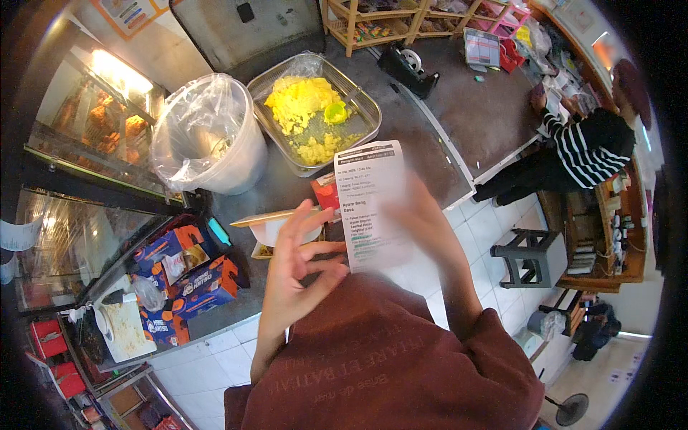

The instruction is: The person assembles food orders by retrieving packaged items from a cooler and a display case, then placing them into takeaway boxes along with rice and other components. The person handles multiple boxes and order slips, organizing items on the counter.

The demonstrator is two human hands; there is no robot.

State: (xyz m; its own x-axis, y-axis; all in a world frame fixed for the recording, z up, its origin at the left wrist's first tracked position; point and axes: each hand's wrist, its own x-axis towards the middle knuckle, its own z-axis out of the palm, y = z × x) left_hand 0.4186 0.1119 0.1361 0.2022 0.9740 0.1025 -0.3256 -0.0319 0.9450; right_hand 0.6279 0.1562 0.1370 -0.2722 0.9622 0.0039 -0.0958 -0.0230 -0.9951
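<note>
A long printed paper receipt (362, 208) stands in front of my chest, with green highlighter marks on its lower part. My left hand (297, 254) is at its left edge, fingers spread apart; whether they touch the paper I cannot tell. Over the receipt's right side is my right hand (416, 215), smeared by motion, so its fingers and grip do not show. Behind my left hand, an opened food box (283, 233) with a white inside lies on the dark counter. A red packet (325, 190) is partly covered by the receipt.
A metal tray (374, 115) holds yellow rice and a green scoop (335, 112). Left of it stands a plastic-lined bucket (247, 132). Printed blue-and-orange boxes (208, 294) lie near a lit display case (93, 136). A tape dispenser (408, 70), a grey stool (534, 254) and another person (591, 147) are to the right.
</note>
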